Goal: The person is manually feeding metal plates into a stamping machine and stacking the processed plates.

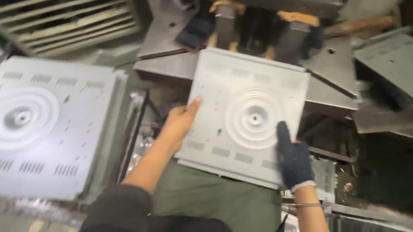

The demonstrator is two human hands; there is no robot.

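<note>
A square grey metal panel (248,111) with stamped concentric rings in its middle and rows of small slots is held tilted in front of me. My bare left hand (178,124) grips its left edge, thumb on top. My right hand (293,160), in a dark glove with a white cuff, holds its lower right edge. The panel's far edge reaches toward the press tooling (258,25) at the back.
A stack of like stamped panels (34,126) lies at the left. Flat metal plates (331,64) and another grey panel (405,65) sit to the right of the press. A louvred metal frame (63,18) stands at the top left. My knees are below the panel.
</note>
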